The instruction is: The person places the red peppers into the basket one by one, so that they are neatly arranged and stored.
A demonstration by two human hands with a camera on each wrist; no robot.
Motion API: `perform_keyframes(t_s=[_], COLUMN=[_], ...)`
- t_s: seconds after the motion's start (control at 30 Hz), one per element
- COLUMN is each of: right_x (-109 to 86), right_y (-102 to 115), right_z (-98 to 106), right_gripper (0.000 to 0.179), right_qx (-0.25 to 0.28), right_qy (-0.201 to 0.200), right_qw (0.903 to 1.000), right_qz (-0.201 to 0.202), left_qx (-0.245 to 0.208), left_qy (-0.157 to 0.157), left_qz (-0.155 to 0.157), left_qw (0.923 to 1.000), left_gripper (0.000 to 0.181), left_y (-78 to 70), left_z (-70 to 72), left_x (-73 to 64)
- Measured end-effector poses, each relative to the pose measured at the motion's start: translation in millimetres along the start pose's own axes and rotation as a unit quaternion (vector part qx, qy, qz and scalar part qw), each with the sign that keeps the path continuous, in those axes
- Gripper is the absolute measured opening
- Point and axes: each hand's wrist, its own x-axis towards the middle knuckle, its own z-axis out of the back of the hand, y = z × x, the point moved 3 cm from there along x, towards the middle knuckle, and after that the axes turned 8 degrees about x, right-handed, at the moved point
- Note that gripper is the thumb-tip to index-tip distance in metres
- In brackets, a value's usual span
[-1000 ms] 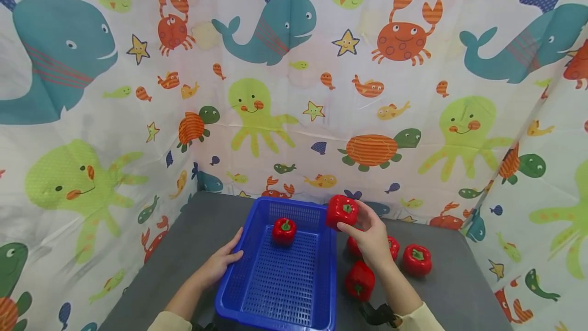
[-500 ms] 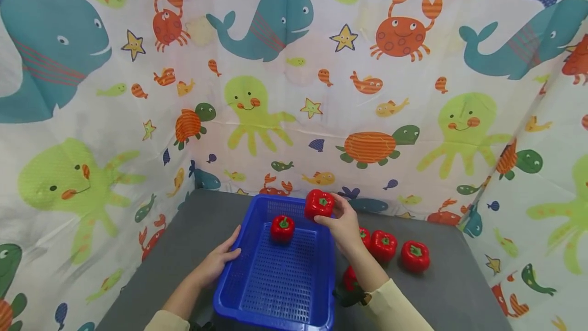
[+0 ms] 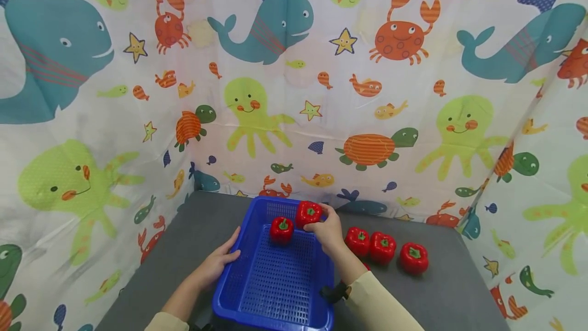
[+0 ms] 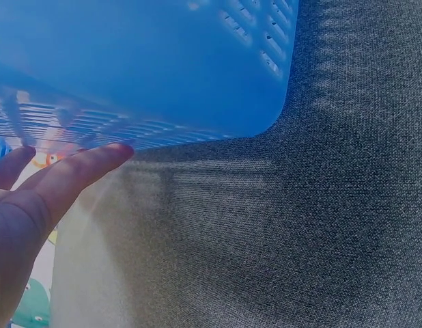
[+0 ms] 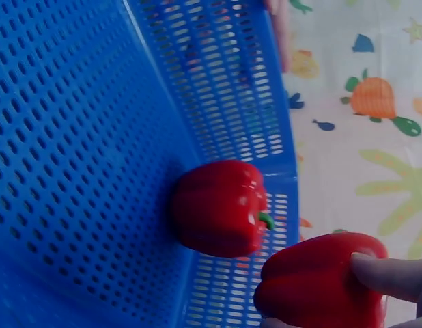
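A blue plastic basket (image 3: 275, 285) with perforated walls and floor sits on the grey table. Inside it, near the far left end, stands one red bell pepper (image 3: 282, 230) with a green stem. My right hand (image 3: 328, 229) grips a second red bell pepper (image 3: 309, 214) by its sides, over the basket's far right corner. In the right wrist view, the held pepper (image 5: 320, 283) appears apart from the pepper in the basket (image 5: 221, 208). My left hand (image 3: 215, 264) rests against the outside of the left wall, its extended fingers touching the perforated side in the left wrist view.
Right of the basket, three red bell peppers (image 3: 383, 247) sit on the grey table (image 3: 441, 290); a bit of another shows behind my right wrist. A sea-animal printed curtain (image 3: 285, 137) encloses the table at the back and sides.
My right hand has carried its bell pepper leftward from beyond the right rim, then lower over the basket's far right corner. My left hand stays at the left wall.
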Motion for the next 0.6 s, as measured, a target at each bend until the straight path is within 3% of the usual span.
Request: perform_keyframes(t_s=[0.17, 0.37, 0.6], right_x=[2.1, 2.9, 7.7], right_y=[-13, -24, -34], right_z=[-8, -16, -18], right_gripper=[0.082, 0.083, 0.084], right_qx=[-0.051, -0.074, -0.067], right_qy=[-0.012, -0.016, -0.004], right_qw=[0.9986, 0.9971, 0.9973], right_qz=[0.008, 0.010, -0.030], left_qx=[0.001, 0.025, 0.020], left_qy=[0.000, -0.012, -0.007], left_qz=[-0.001, 0.001, 0.005], left_qw=[1.0000, 0.9996, 0.9998], left_gripper=[0.066, 0.066, 0.066], left_y=[1.0, 4.8, 4.2], left_z=[0.5, 1.1, 2.2], left_x=[0.2, 0.4, 3.4])
